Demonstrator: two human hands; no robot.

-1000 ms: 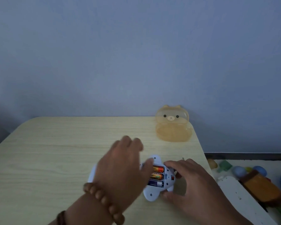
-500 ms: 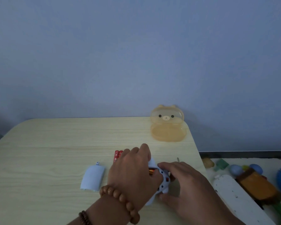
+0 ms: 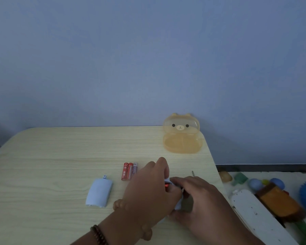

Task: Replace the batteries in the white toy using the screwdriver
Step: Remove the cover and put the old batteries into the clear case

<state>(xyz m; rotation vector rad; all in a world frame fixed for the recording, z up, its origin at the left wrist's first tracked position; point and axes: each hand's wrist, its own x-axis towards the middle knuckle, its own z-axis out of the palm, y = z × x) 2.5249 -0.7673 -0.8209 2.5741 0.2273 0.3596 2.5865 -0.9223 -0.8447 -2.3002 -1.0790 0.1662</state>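
The white toy (image 3: 178, 204) lies near the table's right edge and is almost wholly covered by my hands. Only a white sliver and the red end of a battery (image 3: 166, 187) in its compartment show. My left hand (image 3: 148, 190) lies over the toy with its fingers curled round the far edge. From the right, my right hand (image 3: 200, 198) grips the toy, thumb on top. The toy's battery cover (image 3: 99, 193) lies loose to the left. Three batteries (image 3: 129, 171) lie side by side behind my left hand. The screwdriver tip (image 3: 193, 173) pokes out behind my right hand.
A clear orange bear-shaped box (image 3: 182, 137) stands open at the table's back right corner. The wooden table (image 3: 51, 156) ends just right of my hands. Beyond that edge, on the floor, are a white board (image 3: 254, 213) and several toys (image 3: 279, 198).
My left hand has slid right and closed over the toy, hiding the compartment's batteries. The battery cover and three loose batteries, hidden a second ago, now show to its left.
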